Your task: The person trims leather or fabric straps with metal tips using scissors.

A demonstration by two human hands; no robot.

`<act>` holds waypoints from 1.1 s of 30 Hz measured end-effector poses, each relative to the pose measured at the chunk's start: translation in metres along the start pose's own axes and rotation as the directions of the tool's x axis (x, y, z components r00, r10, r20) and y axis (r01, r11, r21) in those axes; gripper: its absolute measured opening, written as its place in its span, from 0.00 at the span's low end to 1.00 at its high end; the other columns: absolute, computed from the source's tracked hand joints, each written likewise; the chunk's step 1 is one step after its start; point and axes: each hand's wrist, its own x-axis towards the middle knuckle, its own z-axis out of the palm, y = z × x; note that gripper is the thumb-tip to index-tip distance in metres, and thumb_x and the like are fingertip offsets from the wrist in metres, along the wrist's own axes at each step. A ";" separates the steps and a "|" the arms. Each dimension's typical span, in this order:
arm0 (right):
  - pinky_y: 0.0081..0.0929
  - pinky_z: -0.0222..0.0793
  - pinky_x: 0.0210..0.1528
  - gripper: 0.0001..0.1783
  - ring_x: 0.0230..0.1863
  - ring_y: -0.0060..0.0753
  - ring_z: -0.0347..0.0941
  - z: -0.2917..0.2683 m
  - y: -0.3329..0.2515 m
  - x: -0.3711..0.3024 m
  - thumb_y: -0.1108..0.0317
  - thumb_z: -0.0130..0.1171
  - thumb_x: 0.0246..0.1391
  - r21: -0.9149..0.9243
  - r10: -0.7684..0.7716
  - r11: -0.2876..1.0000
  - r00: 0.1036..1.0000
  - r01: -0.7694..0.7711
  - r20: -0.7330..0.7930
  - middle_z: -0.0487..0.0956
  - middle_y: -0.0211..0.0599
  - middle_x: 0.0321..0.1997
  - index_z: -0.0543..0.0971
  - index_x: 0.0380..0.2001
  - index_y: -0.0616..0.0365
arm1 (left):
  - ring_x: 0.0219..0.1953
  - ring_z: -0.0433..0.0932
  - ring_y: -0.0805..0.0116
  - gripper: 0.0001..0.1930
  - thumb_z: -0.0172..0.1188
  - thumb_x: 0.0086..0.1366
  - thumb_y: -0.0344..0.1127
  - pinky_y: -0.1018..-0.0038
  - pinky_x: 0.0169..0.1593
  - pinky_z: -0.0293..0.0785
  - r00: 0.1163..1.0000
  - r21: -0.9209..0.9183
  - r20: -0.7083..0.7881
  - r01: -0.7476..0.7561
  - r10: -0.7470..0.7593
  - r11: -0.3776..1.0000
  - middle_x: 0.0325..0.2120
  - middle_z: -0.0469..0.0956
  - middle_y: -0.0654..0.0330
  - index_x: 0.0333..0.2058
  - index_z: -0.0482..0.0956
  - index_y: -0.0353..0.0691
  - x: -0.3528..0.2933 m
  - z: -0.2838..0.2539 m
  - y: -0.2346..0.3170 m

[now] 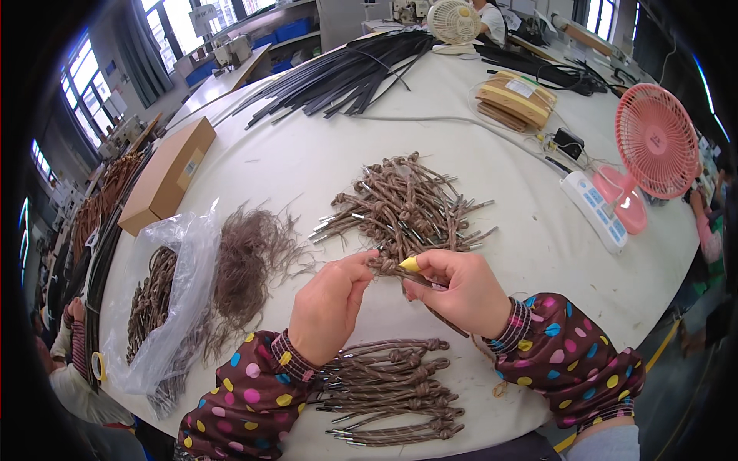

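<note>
Between my hands is a brown knotted shoelace bundle (pixel 387 266). My left hand (pixel 327 307) pinches its left end between thumb and forefinger. My right hand (pixel 465 290) is closed round the other side of it, and one of its digits wears a yellow finger cover (pixel 410 264). Just beyond my hands lies a heap of brown laces (pixel 403 198), knotted and with shiny metal tips. Nearer to me, below my hands, several knotted lace bundles (pixel 396 392) lie in a row, their knots toward the right.
At the left are a tangle of loose brown threads (pixel 250 265), a clear plastic bag (pixel 181 296) with laces, and a cardboard box (pixel 169 177). Black strips (pixel 338 73) lie at the back. On the right stand a pink fan (pixel 656 142) and a white power strip (pixel 593 211).
</note>
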 end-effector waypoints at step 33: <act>0.15 0.72 0.38 0.09 0.35 0.17 0.77 0.010 0.000 -0.002 0.74 0.59 0.58 0.260 0.139 0.954 0.989 -0.147 0.048 0.81 0.32 0.32 0.77 0.41 0.68 | 0.37 0.79 0.68 0.27 0.66 0.59 0.31 0.70 0.48 0.74 0.929 -0.310 0.126 0.370 -0.348 0.875 0.35 0.80 0.57 0.55 0.66 0.36 0.000 -0.007 0.007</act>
